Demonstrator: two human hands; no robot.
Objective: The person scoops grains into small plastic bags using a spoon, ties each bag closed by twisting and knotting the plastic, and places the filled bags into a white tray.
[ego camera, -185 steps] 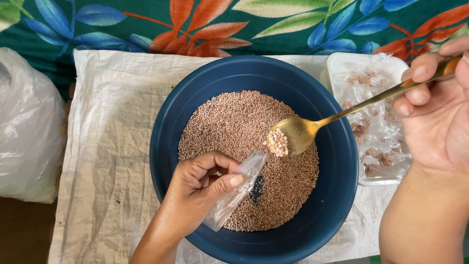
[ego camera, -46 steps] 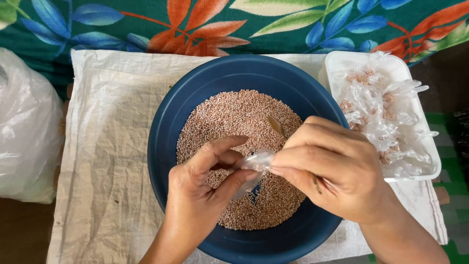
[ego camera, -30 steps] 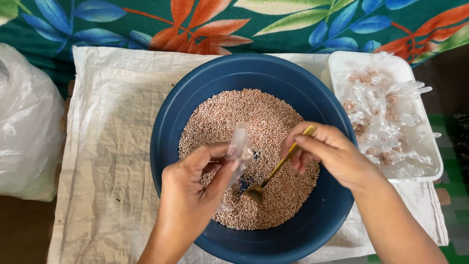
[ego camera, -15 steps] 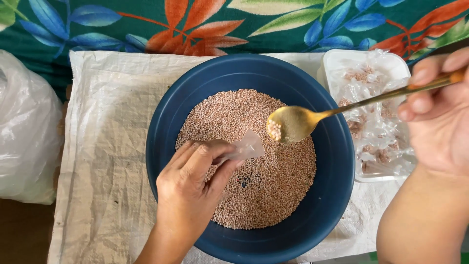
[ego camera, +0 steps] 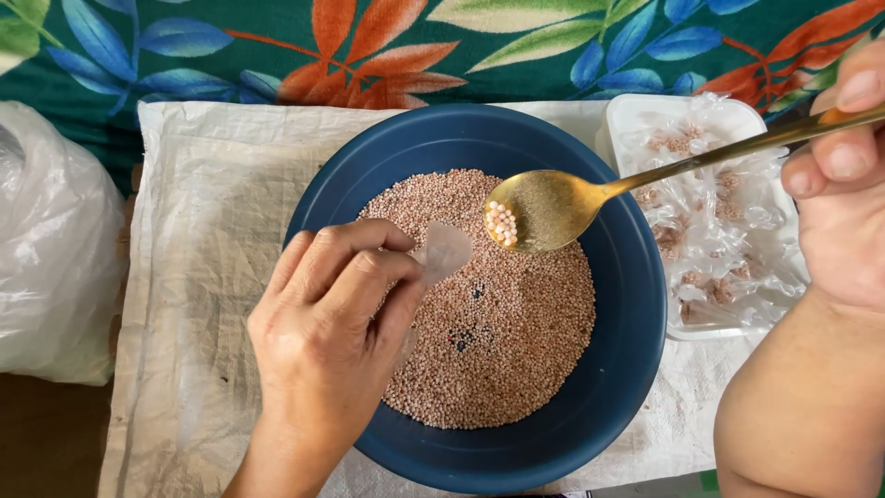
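A dark blue bowl (ego camera: 636,304) holds a heap of small pinkish beads (ego camera: 516,332). My left hand (ego camera: 336,323) hovers over the bowl's left side and pinches a small clear plastic bag (ego camera: 444,251) by its mouth. My right hand (ego camera: 843,175), at the right edge, grips the handle of a gold spoon (ego camera: 553,207). The spoon's tip sits just right of the bag's opening, above the beads, with a small cluster of pale beads at its tip.
A white tray (ego camera: 645,115) with several small filled clear bags stands right of the bowl. Everything rests on a white woven sack (ego camera: 203,240) over a leaf-patterned cloth (ego camera: 369,46). A crumpled white plastic bag (ego camera: 51,240) lies at the left.
My right hand lifted the spoon out of the beads and now holds it level beside the bag's mouth. My left hand has kept the small bag, turning it toward the spoon.
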